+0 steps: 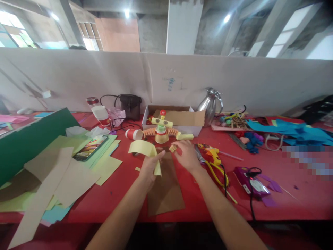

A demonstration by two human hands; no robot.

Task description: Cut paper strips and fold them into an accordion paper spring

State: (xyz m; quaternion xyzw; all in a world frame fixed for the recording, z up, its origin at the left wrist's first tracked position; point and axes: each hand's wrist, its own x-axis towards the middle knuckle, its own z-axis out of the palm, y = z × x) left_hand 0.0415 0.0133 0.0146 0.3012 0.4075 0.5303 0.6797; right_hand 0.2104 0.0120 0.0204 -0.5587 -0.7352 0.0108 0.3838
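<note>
In my left hand is a long pale-yellow paper strip, its far part curling over to the left and one end hanging down by the thumb. My right hand pinches a small yellow folded piece of paper between thumb and fingertips. Both hands are over a brown cardboard sheet. Just beyond them stands a paper figure with a cup body, orange folded arms and a yellow tube head with two round eyes. A red and white paper cup lies left of it.
Coloured paper sheets and a phone cover the left side. To the right are a yellow glue gun, scissors with yellow handles and a purple corded box. A cardboard box and a metal jug stand behind.
</note>
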